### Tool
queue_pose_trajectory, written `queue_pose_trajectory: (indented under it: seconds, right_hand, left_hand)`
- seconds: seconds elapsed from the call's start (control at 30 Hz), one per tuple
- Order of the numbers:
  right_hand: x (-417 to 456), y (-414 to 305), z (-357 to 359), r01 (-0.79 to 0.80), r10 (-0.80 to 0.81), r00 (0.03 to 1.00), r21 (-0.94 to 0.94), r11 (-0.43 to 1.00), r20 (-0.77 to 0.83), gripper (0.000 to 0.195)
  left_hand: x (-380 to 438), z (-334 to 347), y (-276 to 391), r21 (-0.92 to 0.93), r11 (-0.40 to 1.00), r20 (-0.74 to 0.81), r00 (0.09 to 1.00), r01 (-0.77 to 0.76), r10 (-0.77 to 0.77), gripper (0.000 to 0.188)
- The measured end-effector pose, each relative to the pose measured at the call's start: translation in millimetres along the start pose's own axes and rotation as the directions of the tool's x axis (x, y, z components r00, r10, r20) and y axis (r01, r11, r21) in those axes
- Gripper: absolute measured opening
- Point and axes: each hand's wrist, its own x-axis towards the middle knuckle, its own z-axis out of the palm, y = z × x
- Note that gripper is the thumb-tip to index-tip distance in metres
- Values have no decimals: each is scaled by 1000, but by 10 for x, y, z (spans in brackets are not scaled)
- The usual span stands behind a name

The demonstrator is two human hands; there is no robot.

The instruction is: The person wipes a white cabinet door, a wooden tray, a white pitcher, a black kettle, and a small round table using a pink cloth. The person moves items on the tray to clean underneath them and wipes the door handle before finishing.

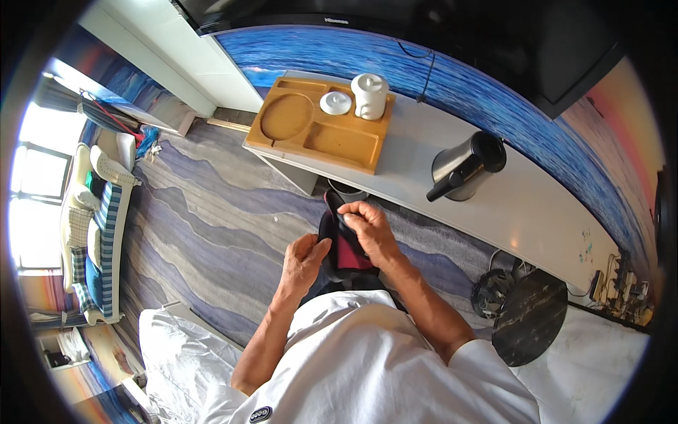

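A black item with a dark-pink inner face (349,249), perhaps a cloth pouch or bag, is in front of my waist. I cannot tell exactly what it is. My left hand (305,259) pinches its left edge between thumb and fingers. Higher up and to the right, my right hand (369,229) grips the right edge, thumb against the bent index finger. The two edges are held apart, so the pink shows between them. My trousers are dark where the item's lower end meets them.
Ahead runs a white counter (408,146) bearing a wooden tray (341,144), a white lidded mug (371,98), a white lid (336,103) and a steel kettle (461,167). Below it is a bin (348,191). At right stand a round dark table (529,318) and a fan (491,293).
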Motion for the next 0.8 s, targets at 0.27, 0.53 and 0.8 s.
queue_pose_trajectory:
  seconds: [0.27,0.53,0.8]
  right_hand:
    - [303,21,-2,172,-157,985,-406,898,70,19]
    - [578,-408,412,367,-47,799,-424,828,599,25]
    - [806,-419,997,378,-185,906,-531,759,381,21]
  left_hand:
    - [94,-500,322,358,849,313,906,-389,284,21]
    - [619,-1187,350,351,781,469,819,-516,330,15]
    - [1280,-1885,425,191,837,475,795,-512,378,22]
